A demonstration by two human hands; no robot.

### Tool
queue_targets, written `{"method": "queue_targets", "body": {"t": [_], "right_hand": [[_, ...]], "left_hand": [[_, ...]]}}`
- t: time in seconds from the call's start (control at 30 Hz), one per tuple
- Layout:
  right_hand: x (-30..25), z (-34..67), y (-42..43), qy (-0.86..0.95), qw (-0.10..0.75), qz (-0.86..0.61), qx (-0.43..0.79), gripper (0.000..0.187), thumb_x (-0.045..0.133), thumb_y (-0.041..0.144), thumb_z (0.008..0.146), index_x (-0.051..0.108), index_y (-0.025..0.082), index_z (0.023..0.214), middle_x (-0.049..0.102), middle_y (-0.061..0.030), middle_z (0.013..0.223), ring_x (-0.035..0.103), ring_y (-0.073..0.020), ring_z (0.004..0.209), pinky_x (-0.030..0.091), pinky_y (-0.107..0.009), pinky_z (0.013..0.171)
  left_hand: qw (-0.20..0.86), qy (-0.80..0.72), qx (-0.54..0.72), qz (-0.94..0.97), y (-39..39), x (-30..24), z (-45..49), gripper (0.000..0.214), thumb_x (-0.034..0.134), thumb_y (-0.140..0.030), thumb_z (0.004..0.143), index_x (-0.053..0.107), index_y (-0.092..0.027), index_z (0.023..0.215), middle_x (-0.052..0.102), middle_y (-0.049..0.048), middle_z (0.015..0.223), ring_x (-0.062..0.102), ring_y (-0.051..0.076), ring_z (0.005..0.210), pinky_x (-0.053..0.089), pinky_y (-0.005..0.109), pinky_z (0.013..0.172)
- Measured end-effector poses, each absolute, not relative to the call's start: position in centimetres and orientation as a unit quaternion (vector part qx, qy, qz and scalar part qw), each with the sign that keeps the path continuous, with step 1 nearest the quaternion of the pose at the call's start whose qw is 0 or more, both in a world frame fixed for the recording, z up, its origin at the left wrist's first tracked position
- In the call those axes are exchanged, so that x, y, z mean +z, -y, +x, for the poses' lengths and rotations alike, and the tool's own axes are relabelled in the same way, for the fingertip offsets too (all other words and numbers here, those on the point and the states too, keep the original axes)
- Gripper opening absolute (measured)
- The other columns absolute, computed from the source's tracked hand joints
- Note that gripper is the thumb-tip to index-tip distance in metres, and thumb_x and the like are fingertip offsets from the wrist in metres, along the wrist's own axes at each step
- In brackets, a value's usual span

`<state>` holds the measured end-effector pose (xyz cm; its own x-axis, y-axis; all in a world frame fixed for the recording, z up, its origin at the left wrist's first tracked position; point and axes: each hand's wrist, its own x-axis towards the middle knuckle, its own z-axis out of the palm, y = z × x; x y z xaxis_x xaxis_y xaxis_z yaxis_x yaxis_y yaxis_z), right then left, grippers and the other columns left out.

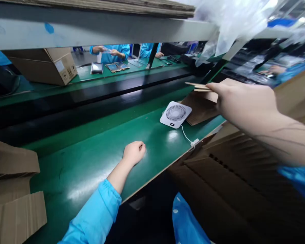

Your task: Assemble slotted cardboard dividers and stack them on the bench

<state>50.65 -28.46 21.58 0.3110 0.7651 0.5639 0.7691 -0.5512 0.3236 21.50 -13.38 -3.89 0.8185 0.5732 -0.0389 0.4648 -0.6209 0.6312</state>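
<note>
My left hand (134, 152) rests on the green bench top (91, 162) with its fingers curled into a loose fist, and nothing shows in it. Off to the right, my right hand (244, 98) is raised above the bench edge. Its fingers are closed on thin, folded cardboard (199, 87), of which only narrow edges stick out. Below lies a flat brown cardboard piece (200, 106); whether it joins the held part I cannot tell. Between my hands lies a white square fan (176, 114) with a round grille, its white cable running to the bench edge.
Folded cardboard (12, 189) stands at the left end. A dark conveyor channel (117, 91) runs behind the bench, under a grey shelf beam (104, 30). Beyond are a carton (44, 64) and co-workers in blue sleeves. Large cardboard (231, 176) fills the lower right.
</note>
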Motion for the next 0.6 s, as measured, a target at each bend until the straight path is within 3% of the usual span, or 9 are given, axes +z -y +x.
{"method": "queue_targets", "body": {"t": [0.03, 0.13, 0.2, 0.27, 0.37, 0.47, 0.53, 0.6], "right_hand": [[21.5, 49.7, 29.6, 0.504, -0.004, -0.782, -0.367, 0.033, 0.062, 0.027, 0.114, 0.089, 0.017, 0.128, 0.087, -0.0173, 0.113, 0.082, -0.0206, 0.104, 0.024, -0.039, 0.069], [21.3, 47.0, 32.2, 0.596, 0.064, -0.667, -0.442, 0.054, 0.057, 0.011, 0.105, 0.081, 0.022, 0.152, 0.087, -0.0106, 0.132, 0.084, -0.021, 0.112, 0.04, -0.035, 0.069], [21.1, 45.3, 33.1, 0.649, 0.131, -0.583, -0.471, 0.07, 0.053, 0.007, 0.102, 0.069, 0.026, 0.168, 0.083, -0.0058, 0.143, 0.085, -0.0224, 0.121, 0.057, -0.034, 0.082], [20.3, 43.6, 33.3, 0.681, 0.195, -0.537, -0.458, 0.08, 0.054, 0.005, 0.101, 0.061, 0.032, 0.176, 0.08, -0.0025, 0.15, 0.083, -0.0245, 0.13, 0.065, -0.035, 0.099], [17.0, 41.1, 31.9, 0.656, 0.334, -0.543, -0.404, 0.067, 0.065, 0.011, 0.102, 0.074, 0.035, 0.164, 0.084, -0.0034, 0.142, 0.087, -0.0271, 0.12, 0.069, -0.037, 0.107], [10.3, 38.3, 28.3, 0.491, 0.533, -0.61, -0.321, 0.028, 0.079, 0.032, 0.1, 0.091, 0.022, 0.124, 0.089, -0.0105, 0.109, 0.087, -0.0282, 0.09, 0.071, -0.037, 0.087], [4.7, 36.1, 25.6, 0.348, 0.666, -0.641, -0.154, 0.045, 0.082, 0.052, 0.098, 0.085, 0.013, 0.119, 0.086, -0.0189, 0.112, 0.085, -0.0322, 0.099, 0.071, -0.045, 0.095], [-0.7, 33.9, 23.5, 0.295, 0.696, -0.655, -0.008, 0.065, 0.078, 0.07, 0.092, 0.079, 0.012, 0.122, 0.083, -0.0223, 0.12, 0.082, -0.0334, 0.109, 0.068, -0.053, 0.105]], "left_hand": [[0.323, -0.287, 0.085, 0.898, 13.4, -3.9, 21.5, 0.033, 0.054, -0.03, 0.115, 0.086, -0.026, 0.109, 0.09, 0.0064, 0.116, 0.081, 0.025, 0.11, 0.059, 0.033, 0.093], [0.315, -0.275, 0.088, 0.904, 13.4, -4.0, 21.3, 0.032, 0.055, -0.027, 0.113, 0.087, -0.026, 0.114, 0.089, 0.0063, 0.122, 0.081, 0.025, 0.116, 0.061, 0.034, 0.099], [0.306, -0.269, 0.089, 0.909, 13.6, -4.1, 21.1, 0.032, 0.055, -0.026, 0.113, 0.086, -0.026, 0.115, 0.089, 0.0064, 0.123, 0.081, 0.025, 0.117, 0.062, 0.034, 0.101], [0.292, -0.264, 0.09, 0.915, 13.8, -4.0, 21.0, 0.032, 0.055, -0.025, 0.112, 0.086, -0.026, 0.118, 0.088, 0.0073, 0.124, 0.081, 0.026, 0.117, 0.064, 0.035, 0.102], [0.271, -0.259, 0.094, 0.923, 14.6, -3.6, 21.0, 0.033, 0.055, -0.026, 0.112, 0.084, -0.023, 0.127, 0.086, 0.011, 0.128, 0.081, 0.028, 0.119, 0.065, 0.038, 0.104], [0.254, -0.251, 0.097, 0.929, 16.8, -3.0, 20.3, 0.032, 0.057, -0.029, 0.112, 0.082, -0.02, 0.13, 0.084, 0.0148, 0.126, 0.081, 0.032, 0.118, 0.067, 0.043, 0.102], [0.248, -0.25, 0.098, 0.931, 19.5, -3.2, 19.0, 0.03, 0.058, -0.031, 0.112, 0.082, -0.02, 0.125, 0.083, 0.015, 0.121, 0.081, 0.032, 0.114, 0.067, 0.044, 0.097], [0.248, -0.245, 0.096, 0.932, 23.1, -4.7, 17.1, 0.026, 0.06, -0.033, 0.11, 0.082, -0.021, 0.114, 0.083, 0.0136, 0.111, 0.082, 0.031, 0.105, 0.067, 0.042, 0.089]]}}
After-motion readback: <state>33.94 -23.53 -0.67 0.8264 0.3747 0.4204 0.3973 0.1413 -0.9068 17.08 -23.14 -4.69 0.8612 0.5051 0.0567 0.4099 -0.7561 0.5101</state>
